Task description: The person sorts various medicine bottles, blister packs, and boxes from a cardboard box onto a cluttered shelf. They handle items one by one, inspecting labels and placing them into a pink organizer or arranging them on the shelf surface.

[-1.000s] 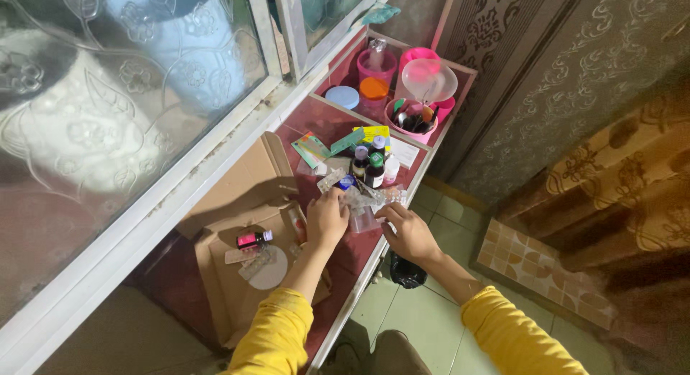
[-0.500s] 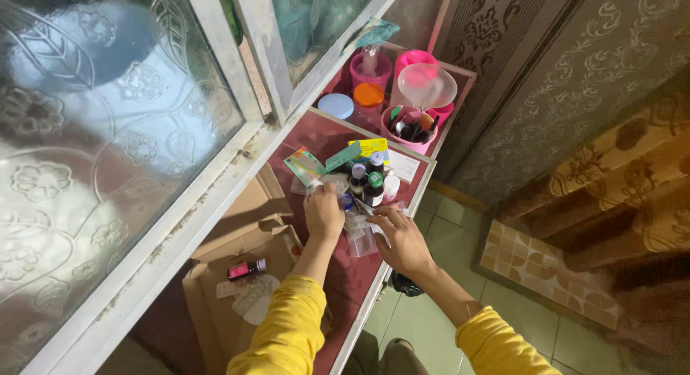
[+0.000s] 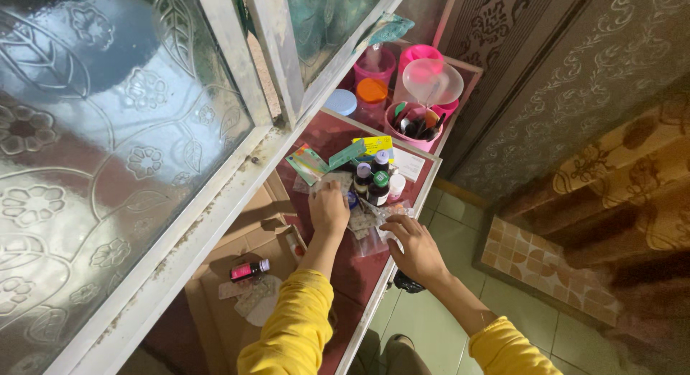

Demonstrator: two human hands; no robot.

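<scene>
Since 1 second ago the left hand (image 3: 329, 208) has moved up from the cardboard box (image 3: 248, 263) at lower left to the blister packs (image 3: 363, 218) at frame centre, fingers pressed flat on them. The right hand (image 3: 415, 247) has drawn back slightly, fingers loosely spread, touching the clear bag (image 3: 370, 242) on the bench (image 3: 356, 271).

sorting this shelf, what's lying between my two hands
In the head view, blister packs and a clear plastic bag lie between the left hand and right hand.
</scene>
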